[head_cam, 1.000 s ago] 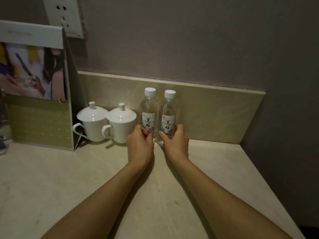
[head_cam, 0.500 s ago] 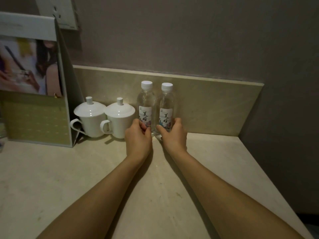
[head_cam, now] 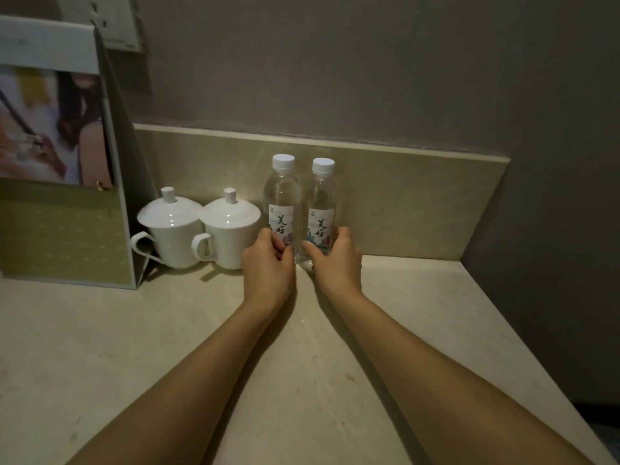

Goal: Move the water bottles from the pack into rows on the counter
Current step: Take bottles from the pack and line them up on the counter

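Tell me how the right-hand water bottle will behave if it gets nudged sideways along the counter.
The right-hand water bottle is tall and narrow on a small base, so a high push would probably tip it; a low one, where the right hand sits, likely slides it. It looks full, so fairly heavy. Pushed left, it would soon bump the neighbouring bottle.

Likely a hotel room: lidded white cups (head_cam: 198, 229), a brochure stand (head_cam: 63, 156) and bottled water (head_cam: 281, 203) on a stone counter (head_cam: 100, 347).
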Action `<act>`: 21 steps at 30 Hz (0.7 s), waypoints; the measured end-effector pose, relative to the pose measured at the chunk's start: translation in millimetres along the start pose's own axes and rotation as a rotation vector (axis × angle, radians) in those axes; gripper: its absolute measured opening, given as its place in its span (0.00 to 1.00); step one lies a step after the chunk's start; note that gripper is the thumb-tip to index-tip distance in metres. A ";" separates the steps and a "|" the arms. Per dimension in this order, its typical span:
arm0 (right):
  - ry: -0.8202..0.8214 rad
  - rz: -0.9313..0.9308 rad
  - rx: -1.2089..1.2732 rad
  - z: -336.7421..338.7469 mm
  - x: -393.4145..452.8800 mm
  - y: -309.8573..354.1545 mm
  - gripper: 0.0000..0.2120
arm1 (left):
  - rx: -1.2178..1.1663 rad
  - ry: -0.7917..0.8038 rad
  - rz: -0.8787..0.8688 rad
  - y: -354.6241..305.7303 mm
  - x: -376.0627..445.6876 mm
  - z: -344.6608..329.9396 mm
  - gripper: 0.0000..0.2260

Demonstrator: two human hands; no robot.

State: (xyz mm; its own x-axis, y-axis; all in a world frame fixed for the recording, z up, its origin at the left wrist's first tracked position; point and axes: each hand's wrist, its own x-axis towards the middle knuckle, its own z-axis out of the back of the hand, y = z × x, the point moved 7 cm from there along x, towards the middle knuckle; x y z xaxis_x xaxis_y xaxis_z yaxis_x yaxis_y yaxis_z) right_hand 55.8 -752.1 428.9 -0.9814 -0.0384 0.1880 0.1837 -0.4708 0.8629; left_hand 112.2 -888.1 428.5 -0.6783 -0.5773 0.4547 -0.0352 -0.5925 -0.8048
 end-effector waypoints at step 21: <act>0.024 -0.002 -0.079 -4.7 -9.8 8.2 0.23 | -0.028 0.071 0.076 0.8 -2.0 9.8 0.06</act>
State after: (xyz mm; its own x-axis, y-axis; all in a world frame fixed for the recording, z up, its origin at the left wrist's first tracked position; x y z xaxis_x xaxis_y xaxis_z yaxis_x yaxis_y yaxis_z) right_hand 66.7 -759.8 431.9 -0.9830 -0.0577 0.1744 0.1777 -0.5393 0.8232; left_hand 120.7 -893.0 430.7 -0.7300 -0.5782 0.3645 -0.0017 -0.5317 -0.8469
